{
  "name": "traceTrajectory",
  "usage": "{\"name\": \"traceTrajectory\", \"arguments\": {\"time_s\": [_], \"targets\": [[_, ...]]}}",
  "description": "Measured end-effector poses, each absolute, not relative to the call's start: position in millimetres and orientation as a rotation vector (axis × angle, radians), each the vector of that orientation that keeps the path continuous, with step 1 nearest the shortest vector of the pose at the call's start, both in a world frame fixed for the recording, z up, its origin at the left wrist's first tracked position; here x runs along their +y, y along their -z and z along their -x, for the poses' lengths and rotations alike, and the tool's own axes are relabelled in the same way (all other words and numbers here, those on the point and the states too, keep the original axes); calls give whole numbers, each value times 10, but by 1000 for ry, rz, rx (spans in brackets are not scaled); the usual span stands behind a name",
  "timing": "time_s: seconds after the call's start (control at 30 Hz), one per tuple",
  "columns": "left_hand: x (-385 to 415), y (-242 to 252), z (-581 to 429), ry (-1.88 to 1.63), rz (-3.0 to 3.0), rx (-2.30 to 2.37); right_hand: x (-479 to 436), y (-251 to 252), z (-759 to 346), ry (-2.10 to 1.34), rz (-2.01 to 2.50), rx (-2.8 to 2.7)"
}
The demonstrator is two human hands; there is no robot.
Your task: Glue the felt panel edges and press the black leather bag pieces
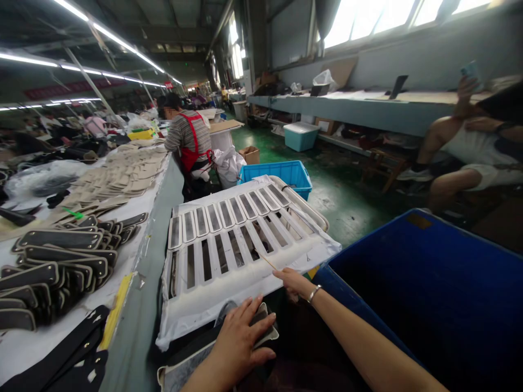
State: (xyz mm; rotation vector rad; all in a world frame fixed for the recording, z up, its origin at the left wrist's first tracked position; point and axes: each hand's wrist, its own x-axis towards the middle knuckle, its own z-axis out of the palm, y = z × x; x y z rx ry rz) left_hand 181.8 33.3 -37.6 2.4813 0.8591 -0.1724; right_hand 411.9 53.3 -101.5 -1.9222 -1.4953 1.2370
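Note:
My left hand (241,337) lies with its fingers apart over dark pieces with pale edges (265,329) at the bottom centre. My right hand (295,283), with a silver bangle at the wrist, pinches a thin stick (265,259) that points up and left over the rack. In front of me stands a white slotted rack (245,269). Along its far side lies a row of grey rectangular pieces with pale borders (224,213). Dark gaps show between the nearer slats.
At left, a long table (151,261) holds piled dark straps (61,267) and beige pieces (122,174). A deep blue bin (347,294) is at right, a light blue crate (300,177) behind the rack. One person in a red apron sits ahead, another at far right.

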Motion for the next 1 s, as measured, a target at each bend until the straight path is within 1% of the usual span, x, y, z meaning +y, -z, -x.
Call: {"name": "traceTrajectory", "arguments": {"time_s": [0.13, 0.3, 0.47, 0.53, 0.6, 0.63, 0.7, 0.8, 0.9, 1.0], "targets": [[331, 394, -1745, 86, -2506, 831, 112, 880, -4174, -1465, 1723, -1334], [327, 331, -1766, 78, -2507, 763, -326, 531, -4384, -1753, 1408, -1163], [373, 251, -1709, 112, -2397, 740, -286, 327, -4514, -1917, 1670, -1283], [436, 246, -1626, 37, -2267, 713, -182, 303, -4476, -1988, 1752, -1451], [528, 254, -1557, -94, -2051, 738, -59, 270, -4401, -1982, 1817, -1645], [582, 263, -1541, -155, -1927, 761, 5, 243, -4355, -1918, 1843, -1756], [697, 296, -1561, -212, -1718, 803, 125, 173, -4255, -1674, 1843, -2013], [868, 398, -1693, -102, -1455, 850, 254, 92, -4072, -1147, 1894, -2294], [1023, 568, -1846, -15, -1052, 931, 307, 141, -3858, -768, 2124, -2263], [1136, 749, -1943, -17, -752, 981, 318, 280, -3707, -526, 2211, -2196]]}}
